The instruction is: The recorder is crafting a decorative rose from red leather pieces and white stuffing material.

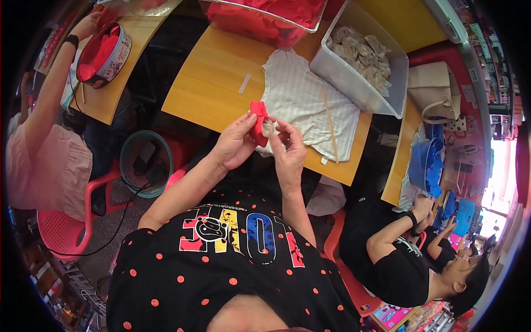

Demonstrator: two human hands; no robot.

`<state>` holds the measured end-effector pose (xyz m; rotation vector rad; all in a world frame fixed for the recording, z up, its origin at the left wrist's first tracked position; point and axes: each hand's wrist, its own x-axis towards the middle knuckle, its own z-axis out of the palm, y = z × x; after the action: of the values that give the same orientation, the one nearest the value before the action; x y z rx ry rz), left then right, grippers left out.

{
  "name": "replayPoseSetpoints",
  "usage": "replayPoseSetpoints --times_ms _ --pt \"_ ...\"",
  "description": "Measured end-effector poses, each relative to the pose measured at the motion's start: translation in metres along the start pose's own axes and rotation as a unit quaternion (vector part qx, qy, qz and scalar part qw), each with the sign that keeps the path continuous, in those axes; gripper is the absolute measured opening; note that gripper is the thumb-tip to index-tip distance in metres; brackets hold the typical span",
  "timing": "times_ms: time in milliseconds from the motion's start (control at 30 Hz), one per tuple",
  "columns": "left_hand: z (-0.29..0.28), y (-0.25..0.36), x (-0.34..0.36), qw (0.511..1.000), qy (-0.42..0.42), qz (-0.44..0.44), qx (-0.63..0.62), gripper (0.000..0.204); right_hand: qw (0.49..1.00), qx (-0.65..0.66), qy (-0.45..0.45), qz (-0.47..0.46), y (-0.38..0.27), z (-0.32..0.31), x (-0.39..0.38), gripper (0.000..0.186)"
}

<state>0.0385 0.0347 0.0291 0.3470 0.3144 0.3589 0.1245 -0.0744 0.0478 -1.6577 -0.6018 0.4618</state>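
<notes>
A crowded workroom with packed shelves at its right edge surrounds a light wooden table (204, 83), whose smooth yellow-brown top curves under the wide lens. At left, a co-worker in pale pink (55, 166) reaches across a second wooden table (105, 105); at right, another in a black cap and T-shirt (398, 276) sits at a third table. At the main table's far side, a clear bin (314, 27) is heaped with red fabric pieces; beside it, a translucent bin (348, 83) holds crumpled beige ones. A pale striped garment (296, 83) lies spread before them. A pink-red plastic chair (61, 227) and a teal basket (123, 160) stand at left. A cream handbag (437, 86) sits at upper right, and a round tin (118, 61) of red pieces at upper left.

Centrally, above the near table edge, the left hand (238, 143) pinches a folded red fabric piece (258, 117) between thumb and fingers. The right hand (289, 154), fingers curled, pinches a small beige piece (270, 128) against it. A thin wooden stick (329, 124) crosses the garment; a narrow white strip (245, 83) lies left of it.
</notes>
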Motion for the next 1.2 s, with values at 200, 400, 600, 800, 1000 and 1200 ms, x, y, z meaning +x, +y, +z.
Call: replayPoseSetpoints --times_ms 200,400,600,800,1000,1200 --pt "0.008 -0.003 -0.001 1.0 0.005 0.025 -0.014 0.03 0.993 -0.111 0.006 -0.044 -0.001 0.008 -0.004 0.038" --pt "-0.001 0.018 -0.006 0.993 0.012 0.065 0.093 0.036 0.988 -0.13 -0.054 -0.056 -0.014 0.005 0.009 0.03" --pt "-0.006 0.064 -0.025 0.976 0.041 0.21 0.038 0.032 0.959 -0.112 -0.041 -0.258 -0.051 0.036 0.027 0.026" --pt "-0.05 0.074 -0.044 0.959 0.162 0.212 0.095 0.022 0.896 -0.301 -0.169 -0.279 0.014 0.052 0.05 0.019" --pt "-0.061 0.068 -0.053 0.938 0.217 0.213 0.164 0.017 0.938 -0.181 -0.107 -0.277 -0.019 0.058 0.045 0.018" --pt "-0.057 0.071 -0.038 0.879 0.163 0.263 0.362 0.029 0.93 -0.233 -0.17 -0.226 -0.001 0.047 0.044 0.021"
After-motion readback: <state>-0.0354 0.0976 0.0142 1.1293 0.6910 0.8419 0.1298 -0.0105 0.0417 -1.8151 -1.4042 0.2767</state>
